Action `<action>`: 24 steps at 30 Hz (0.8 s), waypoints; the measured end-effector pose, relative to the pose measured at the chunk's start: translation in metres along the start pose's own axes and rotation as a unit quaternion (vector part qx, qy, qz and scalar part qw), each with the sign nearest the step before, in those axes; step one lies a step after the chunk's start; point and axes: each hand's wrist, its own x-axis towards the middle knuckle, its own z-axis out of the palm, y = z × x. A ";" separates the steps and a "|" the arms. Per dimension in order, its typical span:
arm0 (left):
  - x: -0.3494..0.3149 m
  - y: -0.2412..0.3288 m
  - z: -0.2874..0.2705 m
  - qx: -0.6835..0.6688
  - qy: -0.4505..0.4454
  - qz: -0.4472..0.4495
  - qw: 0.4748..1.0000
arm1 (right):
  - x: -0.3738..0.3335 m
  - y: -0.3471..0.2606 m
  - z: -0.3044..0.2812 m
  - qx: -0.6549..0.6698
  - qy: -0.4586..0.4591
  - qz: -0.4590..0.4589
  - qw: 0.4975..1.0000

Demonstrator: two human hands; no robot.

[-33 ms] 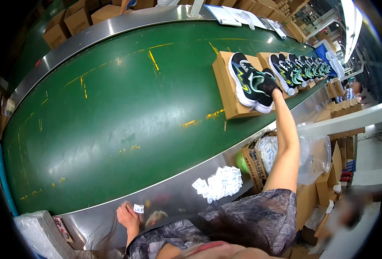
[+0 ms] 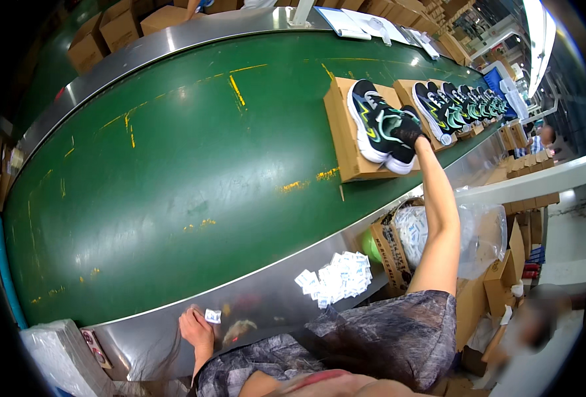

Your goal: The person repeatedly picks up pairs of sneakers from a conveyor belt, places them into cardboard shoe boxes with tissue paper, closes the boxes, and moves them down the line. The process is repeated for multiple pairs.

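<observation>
A pair of black running shoes with white soles and yellow-green trim lies on a brown shoebox, right of centre on the green belt. My right hand reaches into the opening of the nearer shoe. Black material covers its fingers, so their grip is hidden. At the lower left, over the metal edge, my left hand pinches a small white packet between its fingertips. To its right a heap of similar white packets is spread on the metal ledge.
More shoes on boxes line the belt toward the far right. A carton with a bag of packets stands beside my right forearm. Wrapped material and a phone sit at lower left; papers lie along the far edge.
The shoebox with its pair of shoes has shifted slightly left along the belt, my right hand moving with it. My left hand keeps the packet in nearly the same place.
</observation>
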 end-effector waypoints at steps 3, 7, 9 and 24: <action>0.002 0.003 -0.005 -0.029 0.003 0.003 1.000 | -0.033 -0.058 0.001 -0.004 -0.027 -0.109 0.994; 0.005 -0.003 -0.002 -0.042 0.008 0.006 0.999 | -0.093 -0.143 0.019 0.023 0.015 -0.208 0.978; 0.002 -0.006 0.000 -0.052 0.036 0.004 0.998 | -0.130 -0.193 0.024 0.062 0.118 -0.273 0.953; 0.015 -0.119 -0.066 -0.401 0.003 -0.122 0.908 | -0.344 -0.503 0.013 0.117 0.087 -0.391 0.909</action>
